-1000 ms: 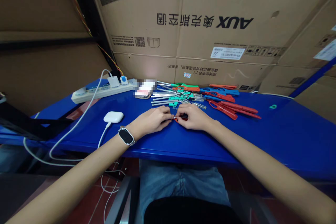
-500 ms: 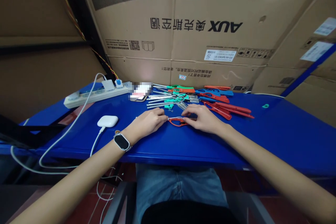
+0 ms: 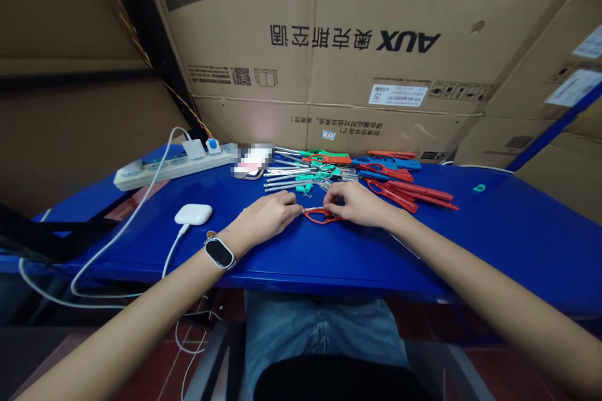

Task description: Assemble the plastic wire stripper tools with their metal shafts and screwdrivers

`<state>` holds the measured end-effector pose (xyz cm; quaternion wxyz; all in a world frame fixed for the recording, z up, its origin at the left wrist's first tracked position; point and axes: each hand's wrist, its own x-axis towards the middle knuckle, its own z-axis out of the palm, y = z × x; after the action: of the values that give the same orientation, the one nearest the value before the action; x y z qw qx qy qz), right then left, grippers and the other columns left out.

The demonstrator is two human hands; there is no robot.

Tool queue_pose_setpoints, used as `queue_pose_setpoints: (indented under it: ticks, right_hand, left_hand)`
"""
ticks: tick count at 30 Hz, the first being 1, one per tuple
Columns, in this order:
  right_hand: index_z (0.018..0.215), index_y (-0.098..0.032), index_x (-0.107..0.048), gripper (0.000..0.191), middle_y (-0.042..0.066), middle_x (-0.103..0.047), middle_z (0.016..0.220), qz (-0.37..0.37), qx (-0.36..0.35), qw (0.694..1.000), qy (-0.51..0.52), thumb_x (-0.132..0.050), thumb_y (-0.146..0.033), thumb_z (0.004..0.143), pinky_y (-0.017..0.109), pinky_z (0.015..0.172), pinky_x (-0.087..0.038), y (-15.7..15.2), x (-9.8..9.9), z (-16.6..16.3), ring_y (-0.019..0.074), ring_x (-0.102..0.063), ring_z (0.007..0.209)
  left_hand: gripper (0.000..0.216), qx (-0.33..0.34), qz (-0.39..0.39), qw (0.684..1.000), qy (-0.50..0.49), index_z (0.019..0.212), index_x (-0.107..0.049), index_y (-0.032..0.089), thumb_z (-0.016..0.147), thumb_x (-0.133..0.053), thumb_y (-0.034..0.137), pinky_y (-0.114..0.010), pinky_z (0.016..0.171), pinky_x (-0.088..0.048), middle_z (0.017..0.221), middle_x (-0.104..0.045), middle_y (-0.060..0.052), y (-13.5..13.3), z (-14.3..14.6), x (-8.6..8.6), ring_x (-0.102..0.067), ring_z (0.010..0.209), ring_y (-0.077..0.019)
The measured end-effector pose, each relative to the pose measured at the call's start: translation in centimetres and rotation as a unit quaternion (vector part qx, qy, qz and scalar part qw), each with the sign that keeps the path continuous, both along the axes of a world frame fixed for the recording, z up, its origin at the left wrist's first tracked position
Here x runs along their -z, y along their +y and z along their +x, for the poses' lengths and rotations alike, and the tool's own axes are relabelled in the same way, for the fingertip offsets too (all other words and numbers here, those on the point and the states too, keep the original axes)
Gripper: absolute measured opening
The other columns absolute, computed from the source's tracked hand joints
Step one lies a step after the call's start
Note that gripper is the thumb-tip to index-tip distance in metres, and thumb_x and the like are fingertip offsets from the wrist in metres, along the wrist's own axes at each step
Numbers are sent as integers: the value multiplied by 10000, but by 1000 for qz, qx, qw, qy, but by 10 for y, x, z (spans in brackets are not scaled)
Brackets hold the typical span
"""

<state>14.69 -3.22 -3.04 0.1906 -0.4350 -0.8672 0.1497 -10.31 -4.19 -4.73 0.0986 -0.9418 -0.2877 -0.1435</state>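
Blue sheet metal makes up the table point(image 3: 493, 244). Starting from the left, a white power strip point(image 3: 164, 168) lies at a slant near the back edge, with a white plug point(image 3: 194, 149) seated in it. A little nearer the front sits a white earbud case point(image 3: 193, 214).

Next comes the person's left hand point(image 3: 266, 218), with a dark watch point(image 3: 219, 252) on the wrist. It rests on the table top, thumb and fingertips pinched narrow on the bare metal end of the orange snips point(image 3: 322, 216). The snips lie flat on the table between the two hands, straight in front of the person and about midway along the table. The right hand point(image 3: 360, 205) closes over their other end, fingers curled down onto the orange handle.

Behind the hands, toward the big cardboard box point(image 3: 376, 44) standing along the back, lies a heap of metal blades point(image 3: 286, 174) mixed with green handles point(image 3: 324, 155). Just right of that is a loose pile of red and blue handles point(image 3: 409, 191), some crossing one another. Well apart from everything, far to the right, a small teal piece point(image 3: 479, 188) lies alone on the table.
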Motion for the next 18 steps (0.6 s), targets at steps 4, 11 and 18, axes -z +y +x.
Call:
queue_pose_setpoints:
  ticks: [4, 11, 18]
  right_hand:
    - [857, -168, -696, 54, 35, -698, 851, 1, -1, 1000, 28, -652, -189, 834, 252, 654, -440, 0, 4, 0, 143, -620, 735]
    - [829, -172, -698, 77, 22, -692, 772, -43, 3, 999, 3, -631, -185, 865, 244, 597, -389, 2, 3, -2, 130, -596, 662]
    - [882, -174, -706, 139, 71, -679, 927, 120, -48, 985, -117, -579, -206, 927, 303, 746, -379, -11, -5, -2, 185, -586, 853]
  left_hand:
    - [310, -3, -3, 1000, 4, 926, -691, 153, 1028, -413, 245, -266, 653, -457, 874, -608, -59, 0, 0, 0, -576, 744, -158]
    - [305, -3, -5, 1000, 6, 921, -694, 155, 1026, -420, 239, -260, 654, -454, 867, -603, -59, -1, 0, -2, -569, 742, -153]
    - [300, -14, -3, 1000, 19, 925, -696, 153, 1026, -428, 242, -267, 654, -448, 861, -604, -53, -3, 1, -3, -569, 737, -156]
